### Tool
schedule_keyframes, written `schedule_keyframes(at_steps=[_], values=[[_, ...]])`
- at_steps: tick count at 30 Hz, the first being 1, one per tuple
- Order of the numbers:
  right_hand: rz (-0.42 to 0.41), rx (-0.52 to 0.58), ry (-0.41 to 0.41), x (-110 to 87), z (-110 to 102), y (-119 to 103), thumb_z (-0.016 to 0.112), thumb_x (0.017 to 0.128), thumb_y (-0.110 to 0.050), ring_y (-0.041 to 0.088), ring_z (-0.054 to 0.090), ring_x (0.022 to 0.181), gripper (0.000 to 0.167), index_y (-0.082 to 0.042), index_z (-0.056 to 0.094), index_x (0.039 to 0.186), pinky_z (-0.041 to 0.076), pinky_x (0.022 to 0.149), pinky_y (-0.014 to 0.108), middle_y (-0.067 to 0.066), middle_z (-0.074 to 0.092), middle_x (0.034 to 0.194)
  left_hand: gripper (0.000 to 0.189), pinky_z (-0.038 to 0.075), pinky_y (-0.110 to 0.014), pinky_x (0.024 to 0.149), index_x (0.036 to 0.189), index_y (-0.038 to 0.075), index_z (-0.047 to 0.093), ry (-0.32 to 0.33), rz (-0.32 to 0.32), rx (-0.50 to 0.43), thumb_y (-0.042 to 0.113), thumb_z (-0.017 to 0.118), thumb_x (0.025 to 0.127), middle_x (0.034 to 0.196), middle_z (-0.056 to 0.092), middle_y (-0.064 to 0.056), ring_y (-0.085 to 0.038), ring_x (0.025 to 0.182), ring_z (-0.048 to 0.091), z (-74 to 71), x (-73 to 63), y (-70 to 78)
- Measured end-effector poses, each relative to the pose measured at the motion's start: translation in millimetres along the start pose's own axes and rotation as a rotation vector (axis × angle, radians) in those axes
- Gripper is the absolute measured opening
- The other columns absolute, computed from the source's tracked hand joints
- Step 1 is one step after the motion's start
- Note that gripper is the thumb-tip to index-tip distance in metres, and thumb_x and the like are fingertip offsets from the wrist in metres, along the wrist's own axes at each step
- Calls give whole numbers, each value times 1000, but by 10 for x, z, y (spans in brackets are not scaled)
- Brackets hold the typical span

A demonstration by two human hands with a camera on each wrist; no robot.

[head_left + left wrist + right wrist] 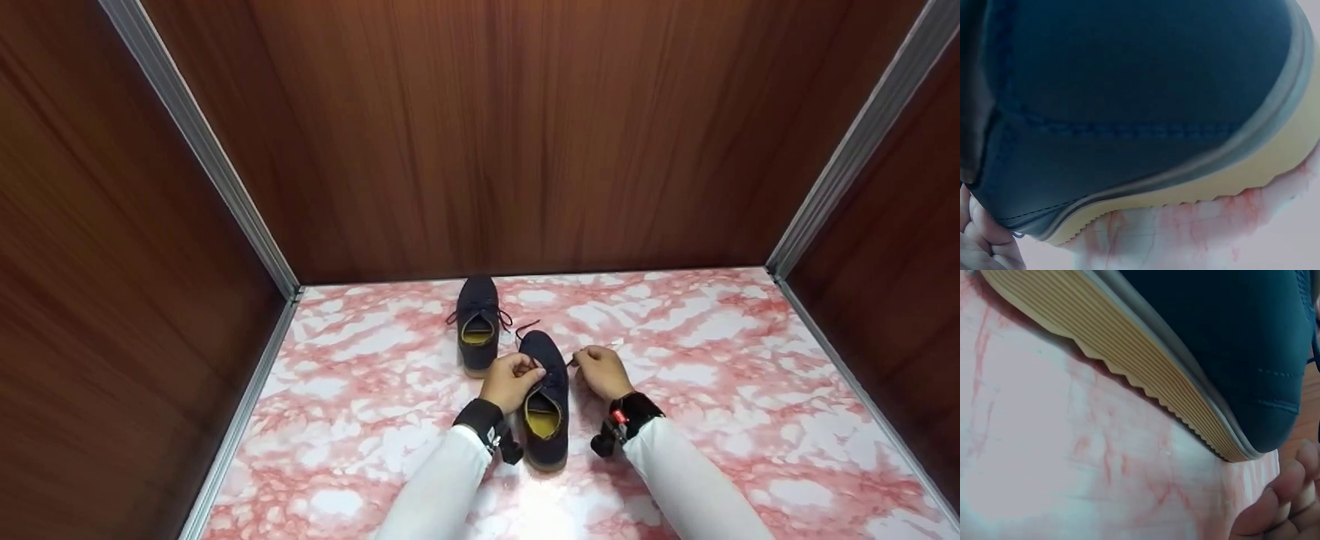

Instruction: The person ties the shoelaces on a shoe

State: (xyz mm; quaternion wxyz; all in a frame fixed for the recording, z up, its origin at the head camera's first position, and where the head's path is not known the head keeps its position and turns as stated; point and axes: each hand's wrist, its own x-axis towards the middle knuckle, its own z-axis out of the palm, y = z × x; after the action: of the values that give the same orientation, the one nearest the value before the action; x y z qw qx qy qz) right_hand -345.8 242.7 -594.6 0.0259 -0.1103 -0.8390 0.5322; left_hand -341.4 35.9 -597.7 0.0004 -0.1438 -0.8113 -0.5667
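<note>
A dark navy shoe [551, 450] with a yellow insole and tan sole stands on the floor, toe pointing away. Over its left side, my left hand [508, 384] pinches with thumb and forefinger at the lacing; the bit of shoelace there is mostly covered. To the right of the shoe, my right hand [602, 373] pinches a dark shoelace [571, 363] drawn out sideways from the eyelets. A loose lace [527, 328] curls beyond the toe. The shoe's side [1129, 84] fills the left wrist view, and its ridged sole [1145, 365] shows in the right wrist view.
The matching navy shoe [478, 292], its lace tied in a bow, stands farther back on the left. Red-and-white marbled flooring [360, 420] lies around both. Brown wood-grain panels [480, 135] with metal edging [225, 172] enclose the back and sides.
</note>
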Motion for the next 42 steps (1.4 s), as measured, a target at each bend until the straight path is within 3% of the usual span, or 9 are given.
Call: schedule_keyframes(at_steps=[5,9,13,17,21,27,32,38,42], values=[[-45,17,72,23,-92,-25,53,101,-15,9,62,66,26,-1,75,96,49,63,22,7,72,79,15,48,-16,69,88,2,72,1,12,21,14,80,92,81,74,-6,1,69,55,-12,-4,2],[24,288,1,43,-148,-78,39,110,-16,14,74,69,27,6,55,106,63,69,30,7,77,84,16,47,-15,69,87,1,71,2,20,21,14,80,92,80,73,-8,1,68,54,-13,-3,6],[101,582,-104,48,-186,-157,24,115,-25,19,78,75,24,-6,38,110,66,78,39,7,77,81,17,45,-15,67,86,1,71,4,26,25,14,80,92,79,72,-10,-1,68,54,-7,-5,-1],[82,699,-138,38,-192,-240,22,116,-30,15,64,62,24,-13,33,104,62,74,35,-2,57,66,15,46,-16,68,87,2,71,1,22,26,14,79,92,80,72,-10,-1,68,54,0,-8,1],[43,722,-178,9,-189,-328,23,116,-31,12,34,54,23,-14,32,103,44,65,29,-4,30,63,13,47,-16,70,89,3,73,-5,7,10,14,78,93,83,73,-10,-1,70,56,3,-11,17],[40,690,-249,-38,-219,-407,35,107,-8,11,30,61,16,-6,45,120,39,66,27,-6,29,68,12,47,-16,70,90,2,72,4,14,2,12,77,93,84,74,-12,-2,71,56,-4,-11,38],[-60,483,-358,-51,-253,-366,34,101,5,11,45,69,40,6,41,141,52,76,28,-1,49,82,8,47,-16,73,92,3,73,-2,7,-19,11,76,93,86,75,-11,-1,72,56,-6,-9,47],[-84,465,-443,-66,-254,-319,33,115,-15,14,76,105,44,13,40,148,60,95,29,33,64,137,6,46,-16,72,95,1,73,-18,-21,-47,6,71,91,82,71,-2,-2,72,56,-14,10,77],[-43,490,-398,-81,-246,-336,37,115,-31,14,79,95,45,7,61,124,62,90,28,25,76,117,9,45,-16,71,96,-2,72,-31,-20,-56,2,67,91,82,67,1,-3,73,55,-34,20,116]])
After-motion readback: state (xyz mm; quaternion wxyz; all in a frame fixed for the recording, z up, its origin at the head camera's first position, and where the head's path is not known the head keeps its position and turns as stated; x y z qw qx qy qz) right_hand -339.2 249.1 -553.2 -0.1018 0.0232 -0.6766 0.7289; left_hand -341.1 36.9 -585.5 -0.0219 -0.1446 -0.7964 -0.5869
